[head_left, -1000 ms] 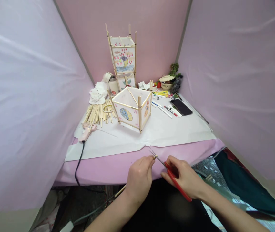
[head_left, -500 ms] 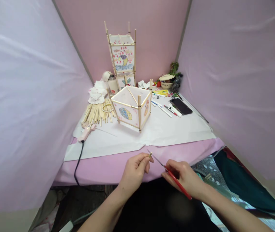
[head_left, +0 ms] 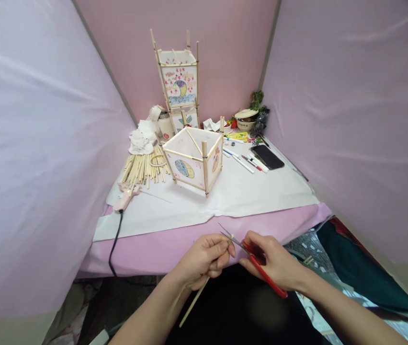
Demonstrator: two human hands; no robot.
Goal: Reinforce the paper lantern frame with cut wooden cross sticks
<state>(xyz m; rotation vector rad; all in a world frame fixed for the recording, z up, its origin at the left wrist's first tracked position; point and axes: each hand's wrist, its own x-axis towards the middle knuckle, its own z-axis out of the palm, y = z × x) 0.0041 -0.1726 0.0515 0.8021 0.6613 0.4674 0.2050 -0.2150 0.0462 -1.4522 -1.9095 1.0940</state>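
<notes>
My left hand is closed on a thin wooden stick, whose long end slants down toward my lap. The stick's other tip pokes out past my fingertips. Red-handled scissors are in my right hand, their blades parted a little around or beside that tip. Beyond my hands, a square frame of sticks with drawn paper panels stands on white paper. Behind it rises a taller stick lantern with a moon drawing.
A pile of sticks and a pink glue gun with a black cord lie at the left. Pens, a phone and a lidded bowl are at the right. Draped cloth encloses the sides.
My left hand has turned and shifted slightly down, and the stick's long end now shows below it. The scissor blades have opened and now meet the stick's tip.
</notes>
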